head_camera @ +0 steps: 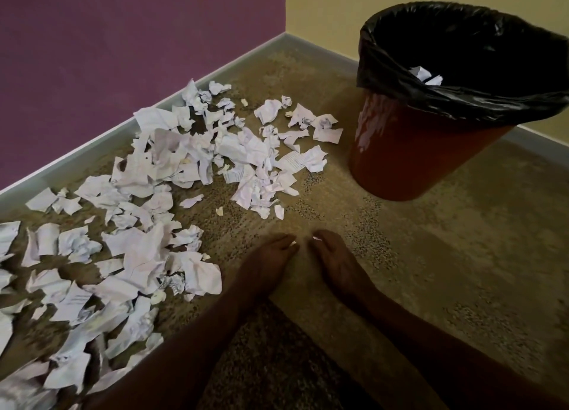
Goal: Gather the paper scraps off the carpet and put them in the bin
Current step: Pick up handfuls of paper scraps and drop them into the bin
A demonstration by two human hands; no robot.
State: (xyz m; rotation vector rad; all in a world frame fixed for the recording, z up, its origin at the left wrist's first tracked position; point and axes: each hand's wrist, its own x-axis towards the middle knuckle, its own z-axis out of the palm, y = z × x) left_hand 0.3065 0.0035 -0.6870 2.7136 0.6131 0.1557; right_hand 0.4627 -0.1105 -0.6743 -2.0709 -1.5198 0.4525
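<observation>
we have both hands low on the carpet (446,240), near its front edge, fingertips drawn together and almost meeting. our left hand (271,255) pinches a tiny white scrap (293,242) at its fingertips, and our right hand (331,255) seems to pinch another small bit (316,239); each hand is closed on its own sliver, we judge, because pieces this small can only be nipped, not scooped.

the paper scraps (160,175) lie in a broad band along the left edge of the carpet, beside the grey skirting (92,151) under the purple wall (123,40), thinning out toward the far corner. most of the task remains.

the bin (431,138), red with a black liner (462,95), stands toward the far right corner, just beside the nearest scraps, so each handful has a short trip. a few scraps in the bin (426,76) already show. it looks tilted, though that may be the wide lens.
</observation>
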